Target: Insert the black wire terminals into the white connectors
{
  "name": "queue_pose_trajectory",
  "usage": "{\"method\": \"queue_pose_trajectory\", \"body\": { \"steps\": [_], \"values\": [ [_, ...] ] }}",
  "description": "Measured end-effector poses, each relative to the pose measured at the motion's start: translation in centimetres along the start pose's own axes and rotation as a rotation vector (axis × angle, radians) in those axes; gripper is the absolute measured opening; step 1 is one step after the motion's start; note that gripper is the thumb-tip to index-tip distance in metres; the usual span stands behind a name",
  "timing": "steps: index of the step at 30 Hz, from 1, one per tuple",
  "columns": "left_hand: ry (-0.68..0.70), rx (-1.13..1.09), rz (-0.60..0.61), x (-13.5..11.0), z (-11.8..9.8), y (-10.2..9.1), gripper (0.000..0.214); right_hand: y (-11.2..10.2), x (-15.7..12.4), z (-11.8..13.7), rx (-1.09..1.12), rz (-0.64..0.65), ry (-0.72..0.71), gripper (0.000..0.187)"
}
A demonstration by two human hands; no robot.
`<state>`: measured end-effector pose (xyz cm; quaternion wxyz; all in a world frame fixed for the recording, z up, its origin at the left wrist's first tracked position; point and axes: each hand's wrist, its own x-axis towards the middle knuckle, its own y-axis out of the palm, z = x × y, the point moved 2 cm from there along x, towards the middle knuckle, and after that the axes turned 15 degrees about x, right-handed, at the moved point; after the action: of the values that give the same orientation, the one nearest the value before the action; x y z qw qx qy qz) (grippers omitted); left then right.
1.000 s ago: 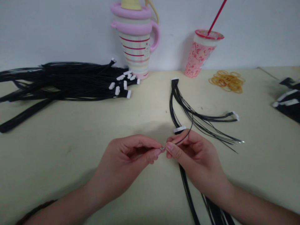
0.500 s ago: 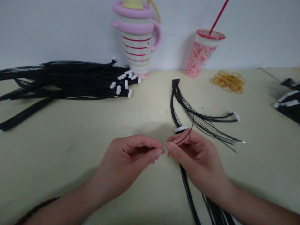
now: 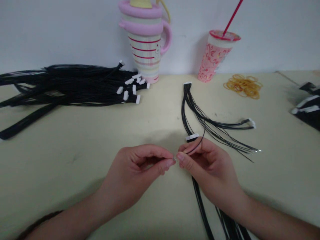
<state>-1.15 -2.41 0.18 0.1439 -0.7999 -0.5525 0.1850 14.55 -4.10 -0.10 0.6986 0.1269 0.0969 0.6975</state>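
Between thumb and index finger, my left hand (image 3: 142,166) pinches a tiny metallic piece (image 3: 173,159), too small to make out fully. Just to its right, my right hand (image 3: 210,170) pinches a thin black wire (image 3: 203,136) near its end. That wire curves up into a black wire harness (image 3: 191,100) with a white connector (image 3: 187,83) at its top. Loose wire ends with shiny tips (image 3: 257,151) fan out to the right. A second white connector (image 3: 192,137) lies just behind my right fingers, and black cables (image 3: 200,203) run down beneath that hand.
At the back left lies a bundle of black harnesses (image 3: 82,85) with white connectors. A striped tumbler (image 3: 146,50) and a pink cup with a straw (image 3: 215,56) stand by the wall. Yellow rubber bands (image 3: 243,86) are heaped right of the cup. More black cables (image 3: 308,111) sit at far right.
Both hands stay almost in place, still pinching. The gap between their fingertips looks very slightly wider, and the wire over my right fingers has shifted a little.
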Motion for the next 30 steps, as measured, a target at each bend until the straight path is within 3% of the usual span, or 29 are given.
{"method": "queue_pose_trajectory", "body": {
  "steps": [30],
  "values": [
    [0.042, 0.053, 0.048, 0.19, -0.1, -0.03, 0.004, 0.05, 0.02, -0.04, -0.029, -0.015, -0.031, 0.009]
  ]
}}
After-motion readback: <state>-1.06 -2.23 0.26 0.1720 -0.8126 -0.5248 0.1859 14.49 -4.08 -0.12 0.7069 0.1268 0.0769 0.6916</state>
